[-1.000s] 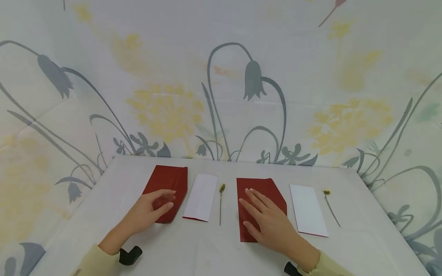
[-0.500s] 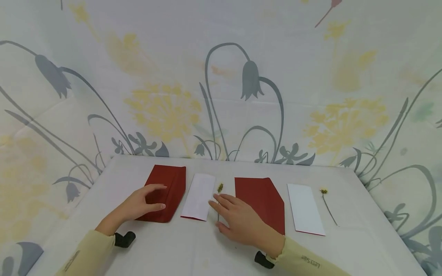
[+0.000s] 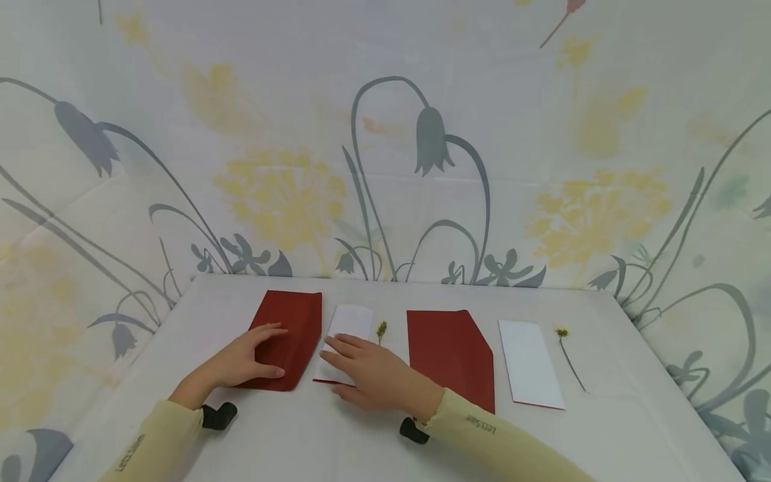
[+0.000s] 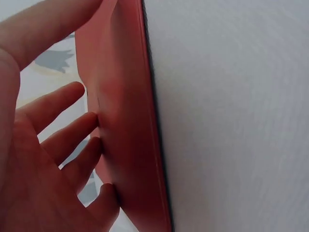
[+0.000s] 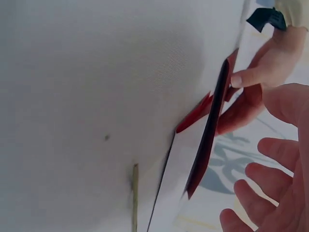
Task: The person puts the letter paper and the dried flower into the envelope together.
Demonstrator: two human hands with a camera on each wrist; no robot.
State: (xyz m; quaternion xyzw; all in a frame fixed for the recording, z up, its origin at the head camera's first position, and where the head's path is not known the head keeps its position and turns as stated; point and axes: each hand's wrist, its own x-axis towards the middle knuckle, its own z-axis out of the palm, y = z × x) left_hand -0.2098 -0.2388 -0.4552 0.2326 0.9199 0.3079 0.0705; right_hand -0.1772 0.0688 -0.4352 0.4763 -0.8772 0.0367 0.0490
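My left hand (image 3: 243, 361) rests over the left red envelope (image 3: 295, 311), fingers spread and loosely bent. In the left wrist view its fingertips touch the envelope's red paper (image 4: 128, 121), and the thumb stands apart from the other fingers. My right hand (image 3: 379, 378) is over the white card (image 3: 357, 318) beside that envelope, hiding the card's lower part. Its fingers are extended and grip nothing; the right wrist view shows them apart from the card (image 5: 181, 159). A small dried flower (image 3: 382, 328) lies just right of the card, its stem mostly hidden by the right hand.
On the white-covered table (image 3: 337, 442), a second red envelope (image 3: 448, 355) lies right of the right hand. Beyond it are another white card (image 3: 530, 365) and another dried flower (image 3: 570, 355). A flower-patterned cloth (image 3: 289, 194) rises behind the table.
My right hand has moved left, from the right envelope across the first flower to the left white card. The left hand has shifted slightly left on its envelope.
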